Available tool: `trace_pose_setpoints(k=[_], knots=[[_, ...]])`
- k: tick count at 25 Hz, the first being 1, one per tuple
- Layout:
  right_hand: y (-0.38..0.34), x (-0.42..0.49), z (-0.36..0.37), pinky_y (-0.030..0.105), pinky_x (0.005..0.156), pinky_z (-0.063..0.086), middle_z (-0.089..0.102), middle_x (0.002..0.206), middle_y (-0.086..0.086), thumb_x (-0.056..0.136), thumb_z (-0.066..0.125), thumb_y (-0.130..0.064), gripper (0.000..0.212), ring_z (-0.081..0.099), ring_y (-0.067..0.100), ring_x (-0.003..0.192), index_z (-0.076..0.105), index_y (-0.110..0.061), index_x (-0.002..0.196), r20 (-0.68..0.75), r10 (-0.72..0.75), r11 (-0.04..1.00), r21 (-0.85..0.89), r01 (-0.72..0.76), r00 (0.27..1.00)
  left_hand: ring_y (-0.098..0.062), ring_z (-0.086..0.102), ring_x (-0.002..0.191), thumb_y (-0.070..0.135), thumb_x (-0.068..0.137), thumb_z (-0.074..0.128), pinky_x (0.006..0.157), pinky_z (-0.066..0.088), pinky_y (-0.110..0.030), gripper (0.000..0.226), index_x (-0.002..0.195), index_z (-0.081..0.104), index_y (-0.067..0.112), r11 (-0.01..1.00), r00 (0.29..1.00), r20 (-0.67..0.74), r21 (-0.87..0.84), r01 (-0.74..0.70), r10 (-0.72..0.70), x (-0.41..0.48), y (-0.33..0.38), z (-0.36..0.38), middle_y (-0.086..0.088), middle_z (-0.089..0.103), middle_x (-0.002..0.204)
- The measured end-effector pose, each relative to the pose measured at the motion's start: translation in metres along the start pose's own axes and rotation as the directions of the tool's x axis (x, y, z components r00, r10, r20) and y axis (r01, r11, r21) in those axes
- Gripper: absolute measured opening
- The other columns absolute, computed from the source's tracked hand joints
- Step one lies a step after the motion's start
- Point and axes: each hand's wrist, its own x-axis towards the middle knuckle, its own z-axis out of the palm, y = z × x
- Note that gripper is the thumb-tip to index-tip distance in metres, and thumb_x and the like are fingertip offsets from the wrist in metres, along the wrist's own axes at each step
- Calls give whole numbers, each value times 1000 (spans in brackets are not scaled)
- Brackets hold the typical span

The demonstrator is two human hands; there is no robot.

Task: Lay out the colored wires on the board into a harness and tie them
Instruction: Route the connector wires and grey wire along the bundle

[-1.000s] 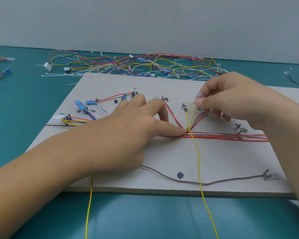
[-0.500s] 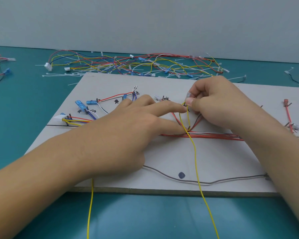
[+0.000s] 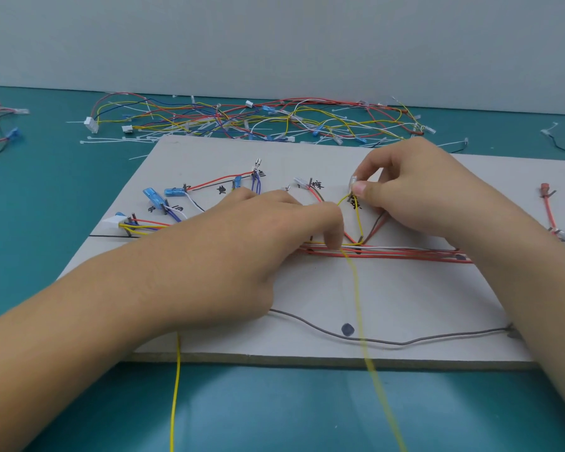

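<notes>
fingers of right hand pinching clear terminal, left hand fingers curled onto yellow wire

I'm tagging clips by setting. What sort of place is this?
Probably a wire-harness assembly bench: a grey flat board with pegs and handwritten marks, a tangled heap of coloured wires with connectors behind it, and loose white cable ties on the teal tabletop.

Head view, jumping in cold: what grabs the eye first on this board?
Both hands meet mid-board: the right hand pinches the yellow wire by its clear terminal, and the left hand touches it at the red bundle. Behind the board, a tangle of colored wires sprawls across the teal table.
</notes>
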Motion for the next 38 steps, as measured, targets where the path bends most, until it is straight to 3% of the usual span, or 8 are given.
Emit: trace_pose_setpoints(k=[3,6,9,12,21,26,33,38], knots=[[-1,-1,-4,26,56,35,65,66,-7,91,72,-35,7,56,4,56,71,-33,84,23,-35,999,33,35,999,-32,57,108,26,107,52,102,41,-25,21,94,61,12,979,967,208,-112,173,-147,51,-21,29,-18,62,123],[-2,-1,-6,25,56,35,64,71,-8,91,71,-36,9,55,7,62,74,-35,83,31,-38,999,-7,39,999,-15,54,109,16,94,59,81,49,-13,45,135,57,34,998,999,-40,62,6,-4,3,-18,13,8,54,137],[-2,-2,-8,25,54,33,60,69,-10,92,70,-37,13,50,6,62,77,-36,82,33,-22,1000,-20,23,999,-10,51,110,9,64,48,84,52,-39,70,124,51,46,998,980,-187,28,-58,63,4,3,-14,20,55,134],[-3,-3,-8,24,53,32,57,66,-14,93,69,-34,12,49,5,61,80,-35,87,38,-14,1000,-20,14,999,-29,62,108,7,70,45,89,51,-53,63,127,66,26,999,994,-104,19,26,-24,8,12,-18,-1,69,125],[-5,-6,-9,26,55,34,63,74,-10,90,69,-34,9,54,6,65,77,-37,88,78,3,999,-48,1,997,-12,37,138,15,76,25,96,26,-27,81,152,44,36,998,999,6,39,50,-50,9,28,-27,16,40,155],[-7,-7,-9,25,56,34,59,71,-14,89,68,-34,10,54,5,66,76,-38,86,67,27,998,-59,-23,997,-5,29,139,-5,75,38,102,32,-46,89,149,44,45,1000,998,65,16,23,-24,10,30,-28,29,29,156],[-13,-19,-22,25,56,36,67,77,-12,84,74,-46,13,59,2,66,71,-34,84,33,-9,998,-69,11,999,0,37,132,7,77,26,105,21,-44,78,139,57,43,999,998,58,-32,28,-27,17,31,-32,33,46,145],[-27,-44,-44,27,51,40,62,52,-13,63,70,-77,46,48,2,42,75,-34,77,386,-37,985,-143,100,922,2,38,125,4,96,42,105,24,-43,59,137,59,44,996,995,92,-88,32,-24,19,32,-35,31,48,139]])
